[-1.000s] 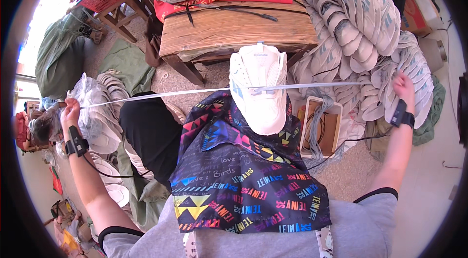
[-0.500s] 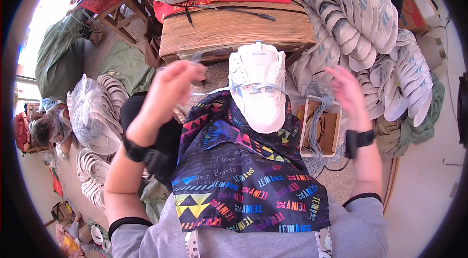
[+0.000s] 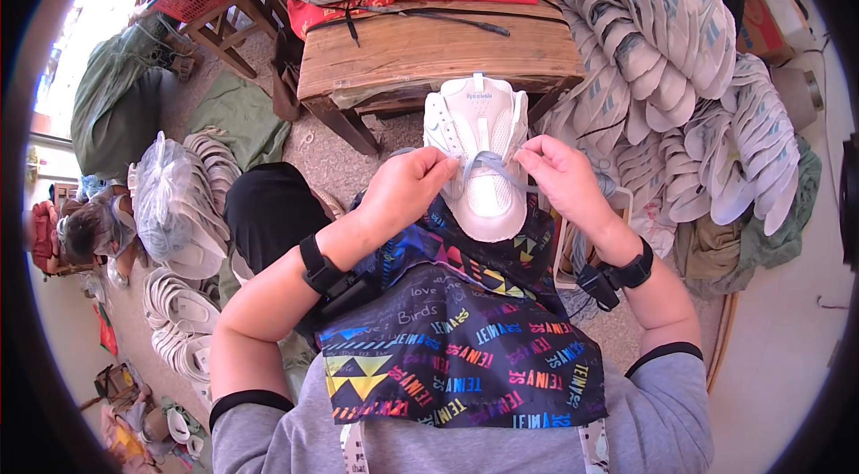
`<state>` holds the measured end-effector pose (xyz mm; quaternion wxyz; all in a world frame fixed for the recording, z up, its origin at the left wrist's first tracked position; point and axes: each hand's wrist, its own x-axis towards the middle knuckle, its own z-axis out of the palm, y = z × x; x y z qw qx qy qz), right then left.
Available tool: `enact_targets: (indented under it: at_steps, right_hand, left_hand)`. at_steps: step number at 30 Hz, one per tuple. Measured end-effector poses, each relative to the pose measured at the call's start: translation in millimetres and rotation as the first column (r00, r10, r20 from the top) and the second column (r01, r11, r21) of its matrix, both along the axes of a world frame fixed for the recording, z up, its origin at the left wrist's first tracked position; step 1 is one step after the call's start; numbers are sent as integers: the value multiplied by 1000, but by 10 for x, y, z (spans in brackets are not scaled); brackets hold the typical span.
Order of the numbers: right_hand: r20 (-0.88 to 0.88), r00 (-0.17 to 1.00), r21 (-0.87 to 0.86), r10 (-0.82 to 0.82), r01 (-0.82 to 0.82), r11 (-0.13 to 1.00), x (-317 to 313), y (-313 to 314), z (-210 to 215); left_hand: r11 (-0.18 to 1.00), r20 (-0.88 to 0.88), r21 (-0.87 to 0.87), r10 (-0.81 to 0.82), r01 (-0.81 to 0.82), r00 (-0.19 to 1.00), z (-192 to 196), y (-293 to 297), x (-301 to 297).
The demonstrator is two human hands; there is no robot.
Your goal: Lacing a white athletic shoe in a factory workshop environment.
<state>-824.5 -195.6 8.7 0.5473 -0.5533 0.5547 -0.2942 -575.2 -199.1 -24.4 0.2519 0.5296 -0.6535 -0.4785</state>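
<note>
A: Which step is she working on?

B: Lacing, I judge. The left hand [image 3: 407, 187] is pinching the pale lace [image 3: 488, 161] left of the white shoe [image 3: 479, 156], which is lying on her lap; the right hand [image 3: 564, 177] is pinching it on the shoe's right.

A: Next?

B: Probably feeding an end through an eyelet, needing a precise fingertip grip.

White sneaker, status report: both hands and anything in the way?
Left hand pinching lace. Right hand pinching other end. White sneaker on patterned apron, toe toward the person. Nothing blocking.
</note>
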Motion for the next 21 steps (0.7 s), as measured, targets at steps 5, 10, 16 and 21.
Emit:
enact_targets:
  at_steps: [5,10,16,21]
  right_hand:
    - [-72,997,56,-24,28,998,-58,-10,58]
    - [-98,993,-41,71,-75,996,-84,-90,-104]
    - [-622,744,-55,244,-353,934,56,-289,287]
    - [-841,481,-191,247,-692,696,117,-365,363]
  left_hand:
    - [977,-86,212,31,-12,996,52,-46,-23]
    - [737,-411,664,218,126,885,96,-164,17]
    - [960,200,-151,-204,235,958,249,-269,65]
    - [815,434,-442,-170,374,885,544,-404,82]
